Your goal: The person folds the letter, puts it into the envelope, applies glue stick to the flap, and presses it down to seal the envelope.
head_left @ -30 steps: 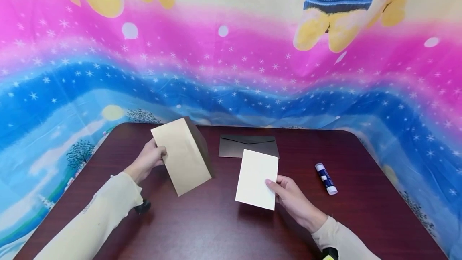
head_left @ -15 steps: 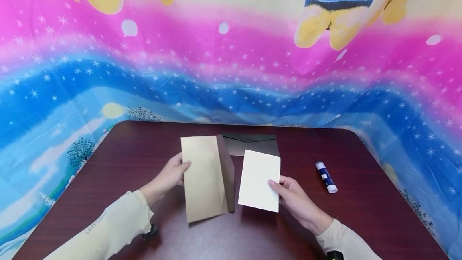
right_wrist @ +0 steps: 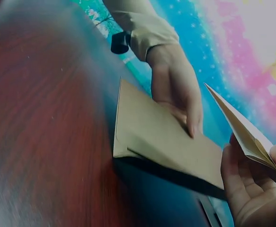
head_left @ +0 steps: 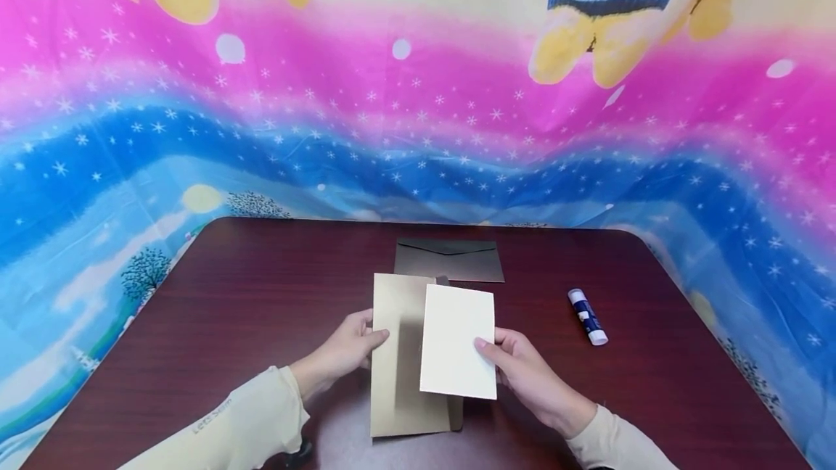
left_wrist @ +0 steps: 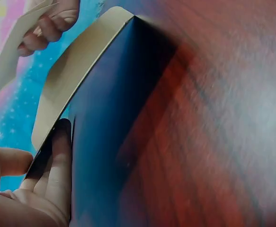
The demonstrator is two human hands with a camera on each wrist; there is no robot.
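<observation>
My left hand [head_left: 342,354] pinches a tan envelope [head_left: 395,390] at its left edge, thumb on the near face. Its flap stands out along the right side, partly hidden in the head view. My right hand [head_left: 532,379] grips a cream card [head_left: 457,343] by its right edge, thumb on the front. The card overlaps the envelope's right part in the head view. In the right wrist view a gap separates the card [right_wrist: 239,125] from the envelope [right_wrist: 161,135], and the card shows layered edges, as if folded.
A dark grey-brown envelope [head_left: 451,263], flap side up, lies toward the back of the dark red-brown table [head_left: 274,281]. Right of my hands lies a blue and white glue stick [head_left: 588,316]. A printed cloth [head_left: 366,129] hangs behind the table.
My left hand has brought the tan envelope rightward and nearer to me, turning it from slanted to upright. It now sits partly behind the card. The right hand has shifted only slightly.
</observation>
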